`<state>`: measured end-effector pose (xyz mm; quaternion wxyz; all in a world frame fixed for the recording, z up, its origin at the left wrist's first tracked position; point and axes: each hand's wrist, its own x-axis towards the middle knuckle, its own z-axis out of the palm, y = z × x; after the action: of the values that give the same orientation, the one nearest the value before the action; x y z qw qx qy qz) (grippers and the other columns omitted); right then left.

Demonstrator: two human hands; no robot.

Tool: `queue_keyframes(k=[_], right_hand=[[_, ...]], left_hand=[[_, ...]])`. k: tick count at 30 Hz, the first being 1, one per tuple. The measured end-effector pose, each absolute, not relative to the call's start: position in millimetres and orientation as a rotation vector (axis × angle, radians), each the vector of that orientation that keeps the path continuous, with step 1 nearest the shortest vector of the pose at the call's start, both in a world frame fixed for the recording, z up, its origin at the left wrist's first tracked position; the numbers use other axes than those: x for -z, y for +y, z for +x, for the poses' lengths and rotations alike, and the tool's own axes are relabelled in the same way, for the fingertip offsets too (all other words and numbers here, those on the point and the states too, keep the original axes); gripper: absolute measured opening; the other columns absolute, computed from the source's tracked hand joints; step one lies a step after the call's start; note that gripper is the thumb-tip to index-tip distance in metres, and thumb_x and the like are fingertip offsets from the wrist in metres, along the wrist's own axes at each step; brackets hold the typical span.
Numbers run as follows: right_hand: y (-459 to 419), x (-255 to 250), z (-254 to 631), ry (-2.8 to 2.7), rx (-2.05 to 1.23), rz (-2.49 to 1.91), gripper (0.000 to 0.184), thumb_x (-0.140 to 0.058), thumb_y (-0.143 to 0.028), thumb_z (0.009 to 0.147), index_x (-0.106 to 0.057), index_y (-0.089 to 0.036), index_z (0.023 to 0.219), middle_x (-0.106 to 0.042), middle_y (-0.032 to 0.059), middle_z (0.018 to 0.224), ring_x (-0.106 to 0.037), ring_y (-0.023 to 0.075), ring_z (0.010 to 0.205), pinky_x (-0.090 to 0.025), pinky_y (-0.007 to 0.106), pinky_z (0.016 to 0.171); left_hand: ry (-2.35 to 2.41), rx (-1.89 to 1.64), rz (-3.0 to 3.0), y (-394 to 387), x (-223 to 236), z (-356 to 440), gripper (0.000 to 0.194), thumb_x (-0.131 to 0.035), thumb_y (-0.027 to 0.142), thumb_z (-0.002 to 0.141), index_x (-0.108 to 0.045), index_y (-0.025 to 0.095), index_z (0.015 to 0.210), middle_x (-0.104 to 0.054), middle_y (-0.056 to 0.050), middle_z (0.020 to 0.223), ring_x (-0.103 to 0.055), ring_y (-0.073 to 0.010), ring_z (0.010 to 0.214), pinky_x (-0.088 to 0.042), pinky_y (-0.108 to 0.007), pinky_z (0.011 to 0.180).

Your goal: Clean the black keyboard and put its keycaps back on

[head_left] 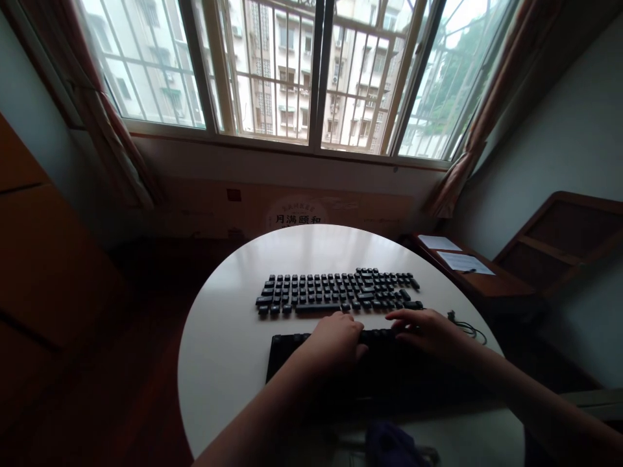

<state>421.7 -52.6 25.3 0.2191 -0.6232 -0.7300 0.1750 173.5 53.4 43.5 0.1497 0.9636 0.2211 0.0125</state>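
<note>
A black keyboard base lies at the near side of the white round table, with a row of keycaps along its far edge. My left hand rests over that far edge, fingers bent together against the keyboard; its fingertips are partly hidden. To the right, my right hand hovers over the same row with its index finger stretched leftward and the thumb apart below. I see nothing in it. Beyond both hands, many loose black keycaps stand laid out in keyboard order on the tabletop.
The white round table has a black cable at its right. A dark purple item lies at the near edge, too dim to identify. Papers and a pen lie on a low wooden stand at right. A barred window is ahead.
</note>
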Motion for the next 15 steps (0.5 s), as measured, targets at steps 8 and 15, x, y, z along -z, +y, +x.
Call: queue_keyframes(k=[8, 15], right_hand=[[-45, -29, 420, -2.103, -0.443, -1.739, 0.045, -0.064, -0.019, 0.087, -0.062, -0.029, 0.131, -0.077, 0.0006, 0.102, -0.073, 0.0186, 0.089, -0.054, 0.029, 0.081], [-37, -32, 419, -2.271, -0.396, -1.739, 0.054, -0.066, -0.014, 0.083, -0.060, -0.034, 0.133, -0.078, -0.0014, 0.102, -0.073, 0.0197, 0.089, -0.051, 0.029, 0.080]], left_hand=[[0.632, -0.040, 2.762, 53, -42, 174, 0.031, -0.060, 0.038, 0.088, -0.069, 0.019, 0.112, -0.070, -0.012, 0.113, -0.062, -0.0307, 0.108, -0.052, -0.041, 0.092], [0.622, -0.035, 2.763, 53, -44, 175, 0.030, -0.061, 0.038, 0.088, -0.070, 0.018, 0.109, -0.070, -0.012, 0.111, -0.062, -0.0303, 0.107, -0.052, -0.041, 0.092]])
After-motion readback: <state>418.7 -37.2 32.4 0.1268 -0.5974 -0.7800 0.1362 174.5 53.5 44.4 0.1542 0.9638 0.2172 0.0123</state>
